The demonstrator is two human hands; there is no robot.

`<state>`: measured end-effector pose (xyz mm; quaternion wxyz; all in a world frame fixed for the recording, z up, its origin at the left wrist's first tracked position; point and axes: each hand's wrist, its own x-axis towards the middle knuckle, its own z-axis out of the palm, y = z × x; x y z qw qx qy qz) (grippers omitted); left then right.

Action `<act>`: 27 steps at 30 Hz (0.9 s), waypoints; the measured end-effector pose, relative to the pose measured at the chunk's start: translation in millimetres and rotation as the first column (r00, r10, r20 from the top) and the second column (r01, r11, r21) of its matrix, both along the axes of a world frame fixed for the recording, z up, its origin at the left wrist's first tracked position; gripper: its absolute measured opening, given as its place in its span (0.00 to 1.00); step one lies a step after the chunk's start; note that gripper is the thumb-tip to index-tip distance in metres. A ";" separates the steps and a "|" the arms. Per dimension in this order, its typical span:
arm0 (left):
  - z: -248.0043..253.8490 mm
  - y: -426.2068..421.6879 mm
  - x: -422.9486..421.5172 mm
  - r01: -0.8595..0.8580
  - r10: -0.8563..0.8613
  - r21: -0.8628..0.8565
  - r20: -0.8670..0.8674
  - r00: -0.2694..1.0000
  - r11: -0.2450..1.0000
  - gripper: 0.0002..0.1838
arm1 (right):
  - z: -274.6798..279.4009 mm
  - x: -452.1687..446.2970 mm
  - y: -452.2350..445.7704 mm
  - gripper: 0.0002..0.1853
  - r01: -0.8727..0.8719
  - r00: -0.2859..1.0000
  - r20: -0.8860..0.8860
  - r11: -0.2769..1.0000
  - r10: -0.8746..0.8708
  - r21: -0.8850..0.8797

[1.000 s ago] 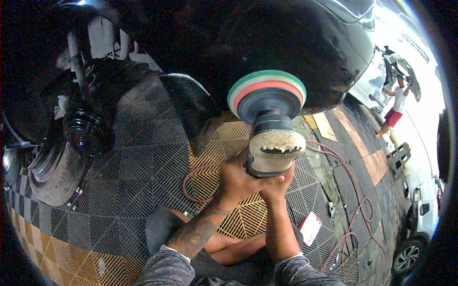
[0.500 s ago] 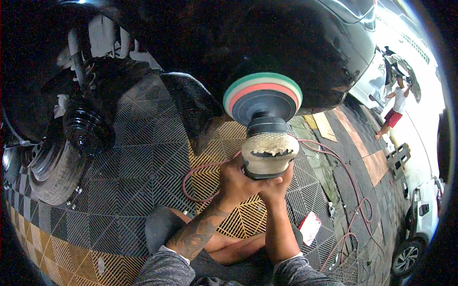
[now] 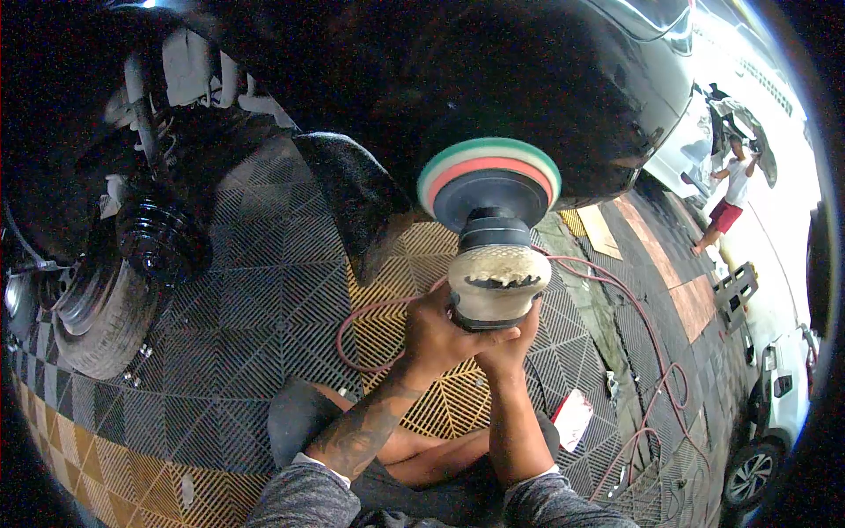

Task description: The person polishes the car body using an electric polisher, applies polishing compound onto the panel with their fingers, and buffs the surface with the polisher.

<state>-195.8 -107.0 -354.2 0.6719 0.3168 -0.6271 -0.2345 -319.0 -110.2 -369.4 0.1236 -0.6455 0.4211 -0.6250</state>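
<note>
A polisher (image 3: 498, 280) with a worn cream-coloured body is gripped from both sides. My left hand (image 3: 433, 333) is wrapped round its lower left, and my right hand (image 3: 513, 346) closes on the lower right, with the fingers of both hands overlapping beneath. At the tool's far end, a round foam pad (image 3: 488, 151) with green, white and red layers faces the glossy black car bumper (image 3: 528, 79). Pad and bumper overlap in view; whether they touch, I cannot tell.
A detached wheel (image 3: 101, 330) lies left by the exposed brake drum (image 3: 165, 238). A red hose (image 3: 647, 326) winds across the grid-tile floor (image 3: 255, 326), near a red-and-white packet (image 3: 572, 422). Another person (image 3: 733, 189) stands at right, beyond a white car (image 3: 779, 396).
The polisher's pad has shifted slightly right and down, with both hands keeping their grip. Little else differs.
</note>
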 end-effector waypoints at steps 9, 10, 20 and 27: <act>-5.3 2.1 -5.6 0.003 -0.003 0.019 0.024 1.000 1.000 0.43 | -15.2 -9.2 -4.9 0.47 -0.019 1.000 0.010 1.000 0.018 0.020; -5.1 1.2 -5.6 -0.035 0.035 -0.038 0.010 0.999 0.999 0.40 | -14.5 -8.3 -6.2 0.47 -0.021 1.000 0.001 1.000 0.021 -0.020; 2.4 -5.0 -5.4 -0.012 0.011 -0.075 -0.017 1.000 0.997 0.40 | 0.1 -3.4 -1.3 0.48 0.032 0.999 0.017 0.998 -0.031 -0.045; 19.9 -0.8 5.0 0.017 -0.027 -0.085 -0.116 0.993 0.996 0.40 | 20.2 8.7 0.7 0.49 -0.027 0.999 0.024 0.999 0.028 -0.029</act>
